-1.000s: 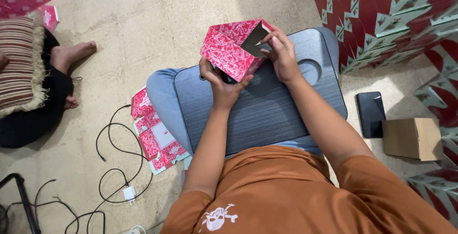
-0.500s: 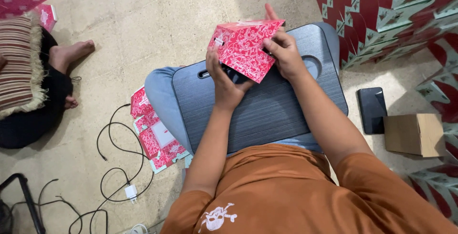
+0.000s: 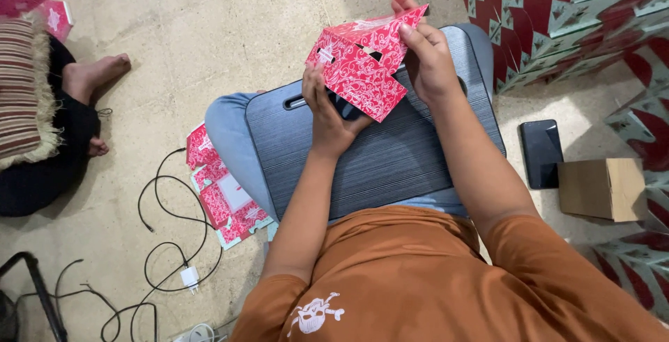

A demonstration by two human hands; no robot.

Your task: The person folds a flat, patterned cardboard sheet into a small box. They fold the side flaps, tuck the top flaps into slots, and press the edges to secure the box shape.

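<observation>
A red cardboard box with a white swirl pattern is held up over a dark grey lap tray resting on my legs. My left hand grips the box from below at its near left side. On the right, my right hand pinches the box's top flap, fingers over the edge. The box is partly folded into shape, with one flap sticking up at the top right.
Flat red patterned box blanks lie on the floor left of my knee, beside black cables and a white charger plug. A black phone and a small brown carton lie at right. Another person's bare feet are at left.
Both hands have turned and lifted the red box, so a different side faces me. My right hand moved up to the top flap.
</observation>
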